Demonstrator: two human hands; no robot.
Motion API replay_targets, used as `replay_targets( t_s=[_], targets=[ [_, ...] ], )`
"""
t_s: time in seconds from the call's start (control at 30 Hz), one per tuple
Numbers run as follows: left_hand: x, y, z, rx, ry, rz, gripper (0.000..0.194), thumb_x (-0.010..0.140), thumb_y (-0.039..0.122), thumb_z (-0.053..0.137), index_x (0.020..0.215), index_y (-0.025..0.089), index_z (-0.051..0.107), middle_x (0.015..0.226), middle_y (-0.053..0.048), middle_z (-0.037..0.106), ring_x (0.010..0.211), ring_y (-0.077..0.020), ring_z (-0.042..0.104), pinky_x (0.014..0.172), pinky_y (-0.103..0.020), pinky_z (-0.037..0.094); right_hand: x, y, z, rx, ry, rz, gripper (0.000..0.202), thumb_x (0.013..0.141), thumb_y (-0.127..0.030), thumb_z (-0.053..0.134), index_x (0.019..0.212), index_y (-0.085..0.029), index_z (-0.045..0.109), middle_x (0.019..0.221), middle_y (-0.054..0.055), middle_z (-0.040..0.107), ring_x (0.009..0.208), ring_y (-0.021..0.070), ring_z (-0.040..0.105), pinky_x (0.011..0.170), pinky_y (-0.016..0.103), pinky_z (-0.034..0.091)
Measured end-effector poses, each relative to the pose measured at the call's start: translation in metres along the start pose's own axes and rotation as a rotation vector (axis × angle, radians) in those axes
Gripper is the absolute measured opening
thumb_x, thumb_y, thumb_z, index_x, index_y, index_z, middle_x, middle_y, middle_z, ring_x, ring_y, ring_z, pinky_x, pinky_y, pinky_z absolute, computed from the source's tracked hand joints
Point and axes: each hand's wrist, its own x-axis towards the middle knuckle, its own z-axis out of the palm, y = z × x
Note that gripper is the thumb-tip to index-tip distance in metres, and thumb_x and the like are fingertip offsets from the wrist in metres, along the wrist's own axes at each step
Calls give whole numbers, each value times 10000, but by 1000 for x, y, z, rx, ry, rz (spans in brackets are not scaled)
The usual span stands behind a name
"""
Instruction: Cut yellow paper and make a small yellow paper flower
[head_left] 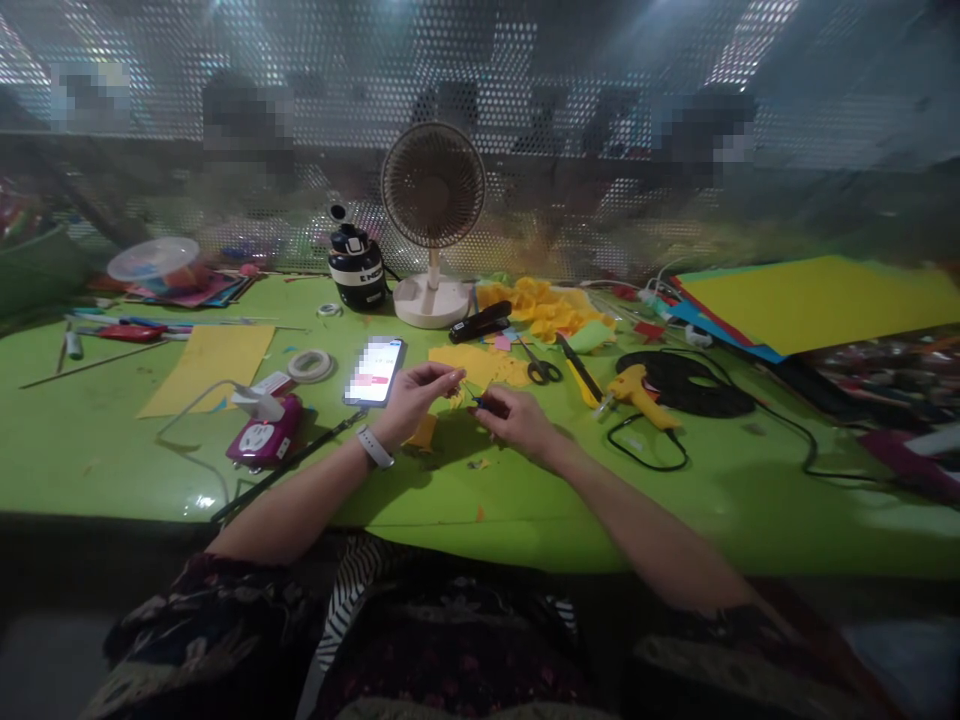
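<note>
My left hand (416, 398), with a pale watch band at the wrist, pinches something small; a bit of yellow (456, 400) shows at its fingertips. Close by on the right, my right hand (517, 422) is closed around a thin, dark blue item (487, 402) too small to name. The hands are slightly apart above the green table (420, 495). Beneath my left hand lies a small yellow piece (424, 432). Just beyond the hands are yellow paper scraps (480, 366), and black scissors (544, 370) rest to their right.
A phone (375, 372), tape roll (311, 366) and purple power adapter (264, 435) lie leftward. Behind stand a fan (433, 190) and bottle (358, 275), near a stapler (480, 323). A cutter (579, 368), corded yellow glue gun (641, 395) and coloured sheets (817, 300) are rightward.
</note>
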Motion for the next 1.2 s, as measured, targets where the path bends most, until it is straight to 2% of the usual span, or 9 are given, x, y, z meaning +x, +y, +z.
replay_targets(
  t_s=[0.13, 0.3, 0.47, 0.73, 0.8, 0.9, 0.93, 1.07, 1.2],
  targets=[
    [0, 2, 2, -3, 10, -9, 353, 654, 464, 927, 774, 164, 785, 675, -22, 708, 608, -105, 602, 633, -267, 504, 0, 0, -1, -31, -9, -20, 319, 902, -496, 643, 772, -210, 585, 602, -15, 610, 450, 139, 578, 447, 271, 463],
    [0, 4, 3, -22, 16, -19, 370, 634, 468, 937, 763, 159, 779, 653, -12, 698, 590, -99, 593, 623, -262, 495, 2, 2, -2, -190, 58, -97, 317, 928, -459, 624, 742, -202, 630, 621, 4, 631, 536, 138, 545, 520, 264, 388],
    [1, 0, -1, -3, -11, -9, 341, 690, 454, 912, 809, 158, 790, 693, -23, 714, 622, -107, 614, 641, -265, 501, 3, 6, -4, -210, -29, -123, 314, 977, -429, 563, 835, -190, 709, 739, 40, 709, 627, 158, 601, 601, 278, 423],
    [1, -2, -1, -2, -13, 9, 320, 700, 448, 907, 798, 167, 789, 682, -21, 709, 616, -105, 608, 639, -266, 501, 4, 3, -7, -197, -47, -96, 300, 974, -354, 498, 775, -188, 648, 693, 32, 667, 605, 150, 577, 580, 277, 426],
    [1, -2, -1, -2, -18, 13, 309, 707, 441, 905, 802, 169, 793, 687, -22, 712, 619, -104, 609, 639, -263, 500, 3, 1, -7, -148, -70, -66, 282, 986, -353, 467, 851, -188, 651, 687, 24, 658, 587, 148, 591, 571, 276, 443],
    [2, 0, -1, -7, -10, 20, 319, 700, 446, 908, 811, 168, 798, 696, -23, 716, 622, -102, 609, 638, -259, 500, 1, 1, -6, -39, -100, -1, 273, 1000, -365, 449, 1108, -185, 623, 710, 6, 667, 552, 150, 617, 554, 282, 479],
    [2, 0, -1, -10, -1, 21, 328, 691, 451, 912, 810, 167, 797, 695, -23, 716, 620, -102, 608, 637, -259, 500, 1, 1, -5, -23, -95, 6, 273, 1000, -375, 458, 1135, -190, 607, 724, 8, 673, 563, 156, 628, 559, 288, 488],
    [3, 1, 0, -16, 35, 11, 358, 660, 465, 925, 791, 161, 790, 678, -19, 708, 605, -99, 599, 630, -260, 496, 2, 3, -3, -82, -29, -31, 222, 959, -425, 568, 917, -212, 615, 766, 41, 689, 662, 185, 639, 601, 312, 503],
    [2, -1, 0, -15, 20, 11, 359, 672, 468, 919, 794, 157, 788, 676, -22, 708, 605, -103, 604, 624, -261, 495, 1, 4, -1, -147, 32, -49, 255, 908, -445, 655, 811, -215, 607, 725, 35, 661, 645, 179, 583, 589, 306, 470]
  ],
)
